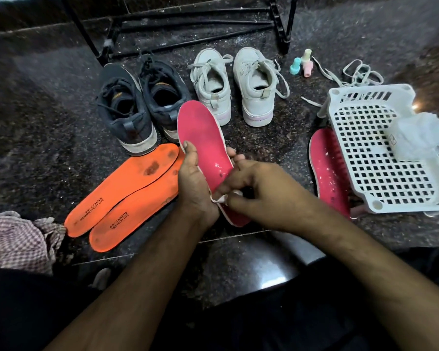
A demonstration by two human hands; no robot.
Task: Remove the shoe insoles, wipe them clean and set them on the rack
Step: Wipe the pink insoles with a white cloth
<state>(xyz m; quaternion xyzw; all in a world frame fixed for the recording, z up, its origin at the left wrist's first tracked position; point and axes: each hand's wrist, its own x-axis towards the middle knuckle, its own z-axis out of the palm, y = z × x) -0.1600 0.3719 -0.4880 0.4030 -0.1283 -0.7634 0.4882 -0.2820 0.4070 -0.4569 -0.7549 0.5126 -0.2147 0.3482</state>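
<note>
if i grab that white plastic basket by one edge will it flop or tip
The white plastic basket is probably rigid: its moulded grid holds straight lines. It looks light for its size, being mostly holes. It may tip or slide easily, since it already sits tilted, apparently propped on the second pink insole, and the clear wrapped packet inside could shift.

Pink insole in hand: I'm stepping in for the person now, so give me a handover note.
Left hand holds the pink foam insole from beneath. Right hand pinches a small white wipe against it.
Second pink insole lies partly under the white plastic basket.
Two orange insoles lie stained on the floor.
Done: four insoles out.
Left: wiping; black metal rack holds none.
</note>
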